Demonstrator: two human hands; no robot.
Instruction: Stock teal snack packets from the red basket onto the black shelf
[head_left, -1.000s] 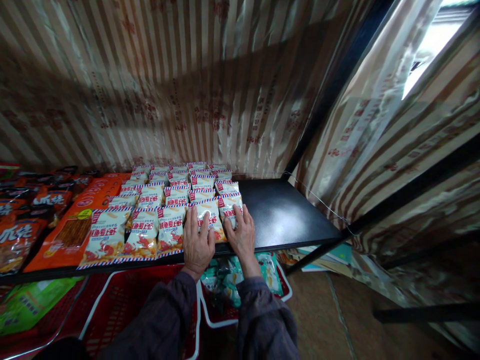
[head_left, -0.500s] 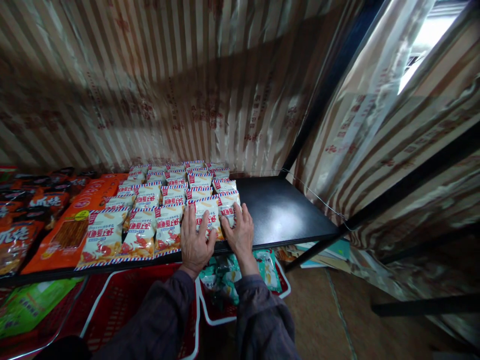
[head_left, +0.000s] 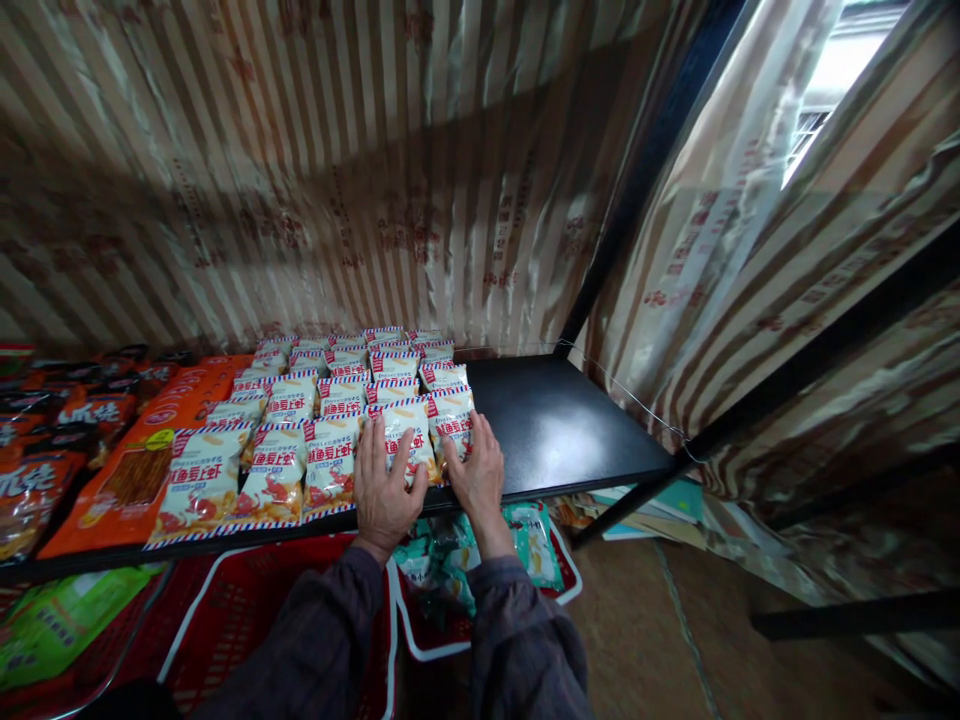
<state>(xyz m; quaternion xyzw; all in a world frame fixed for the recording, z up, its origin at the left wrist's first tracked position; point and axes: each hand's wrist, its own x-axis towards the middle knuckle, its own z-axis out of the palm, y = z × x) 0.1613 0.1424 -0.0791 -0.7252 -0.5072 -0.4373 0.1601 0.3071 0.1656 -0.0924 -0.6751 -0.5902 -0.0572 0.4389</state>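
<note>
Several rows of small white snack bags (head_left: 282, 398) with red lettering and striped edges lie on a black shelf (head_left: 555, 425). At the front edge my left hand (head_left: 386, 490) rests over one snack bag (head_left: 401, 428), fingers stretched out and a little apart. My right hand (head_left: 480, 475) lies along the outer side of the rightmost front snack bag (head_left: 450, 410), with its fingers extended and thumb toward the left hand. Both palms cover the lower parts of these bags. Neither hand grips anything.
Orange snack packs (head_left: 142, 460) and black-and-orange bags (head_left: 34, 495) lie to the left. Beneath the shelf are a red basket (head_left: 217, 590) and another basket holding teal packets (head_left: 536, 545). A black shelf post (head_left: 600, 280) rises at right before striped curtains (head_left: 360, 180).
The view has shifted slightly. Both hands stay on the front bags with fingers extended, and the bags keep their rows.
</note>
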